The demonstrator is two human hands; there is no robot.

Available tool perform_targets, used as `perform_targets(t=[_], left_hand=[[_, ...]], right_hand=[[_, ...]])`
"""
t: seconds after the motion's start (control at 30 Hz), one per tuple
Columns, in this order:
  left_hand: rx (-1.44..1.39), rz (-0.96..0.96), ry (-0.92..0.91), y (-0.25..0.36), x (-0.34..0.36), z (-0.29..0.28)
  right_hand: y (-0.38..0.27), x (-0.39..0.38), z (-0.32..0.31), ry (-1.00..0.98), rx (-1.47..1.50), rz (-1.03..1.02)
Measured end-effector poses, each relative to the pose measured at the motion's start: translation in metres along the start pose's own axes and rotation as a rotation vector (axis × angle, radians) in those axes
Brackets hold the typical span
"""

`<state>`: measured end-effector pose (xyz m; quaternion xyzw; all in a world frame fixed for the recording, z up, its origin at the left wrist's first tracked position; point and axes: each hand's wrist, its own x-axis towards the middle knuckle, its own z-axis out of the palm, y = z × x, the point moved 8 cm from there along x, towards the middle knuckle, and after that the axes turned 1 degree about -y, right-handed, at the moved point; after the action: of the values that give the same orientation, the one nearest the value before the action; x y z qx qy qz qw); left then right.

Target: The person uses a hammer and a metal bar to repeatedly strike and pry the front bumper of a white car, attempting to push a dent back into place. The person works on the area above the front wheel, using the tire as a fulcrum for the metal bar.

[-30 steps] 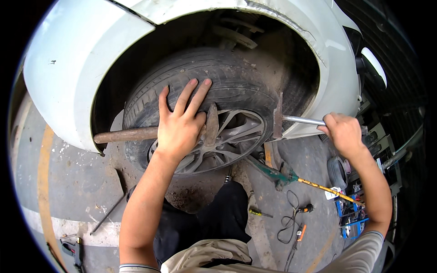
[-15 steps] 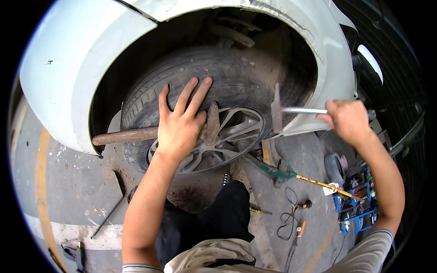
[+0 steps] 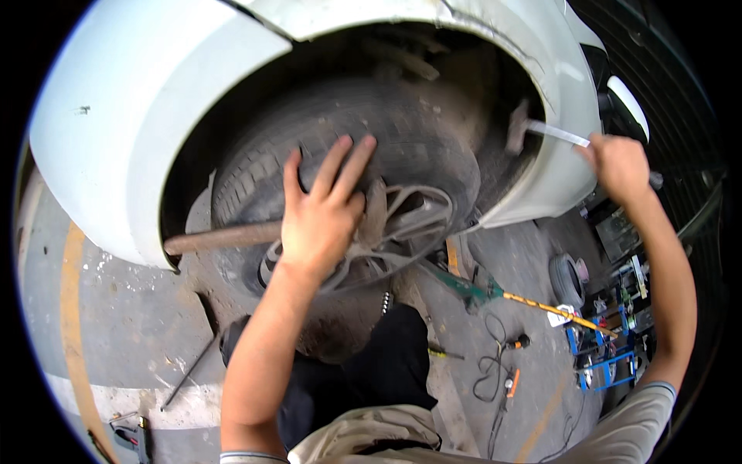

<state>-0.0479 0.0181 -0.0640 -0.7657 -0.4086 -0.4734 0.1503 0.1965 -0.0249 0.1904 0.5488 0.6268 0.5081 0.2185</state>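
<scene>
My left hand [image 3: 321,228] lies over the wheel with its fingers spread against the black tire [image 3: 255,166]. A wooden-handled hammer [image 3: 224,237] passes under that palm. Its handle end is at the fender edge, and its rusty head [image 3: 374,214] stands by my thumb in front of the grey alloy rim [image 3: 421,213]. How the palm bears on the handle is hidden. My right hand [image 3: 621,166] is closed around a second hammer [image 3: 555,132] with a silvery shaft. That hammer's brown head is raised before the right side of the wheel arch, apart from the tire.
The white car's fender [image 3: 100,155] surrounds the wheel. A green jack [image 3: 471,289] with a yellow handle stands right of my knees. Cables, a loose tire [image 3: 566,280] and a blue tool rack [image 3: 607,371] lie beyond. A black bar [image 3: 189,373] is on the floor at left.
My right hand has lifted its hammer up and to the right, away from the rim. The left hand keeps its place on the wheel while the whole view shifts slightly.
</scene>
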Motion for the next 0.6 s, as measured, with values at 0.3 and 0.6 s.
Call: perform_targets(t=[0.3,0.6], left_hand=[[-0.01,0.01,0.03,-0.001,0.0,-0.001],[0.021,0.005,0.003,-0.009,0.001,0.0]], right_hand=[[0.015,-0.004,-0.019,0.043,-0.029,0.017],[0.017,-0.001,-0.026,-0.012,0.051,0.116]])
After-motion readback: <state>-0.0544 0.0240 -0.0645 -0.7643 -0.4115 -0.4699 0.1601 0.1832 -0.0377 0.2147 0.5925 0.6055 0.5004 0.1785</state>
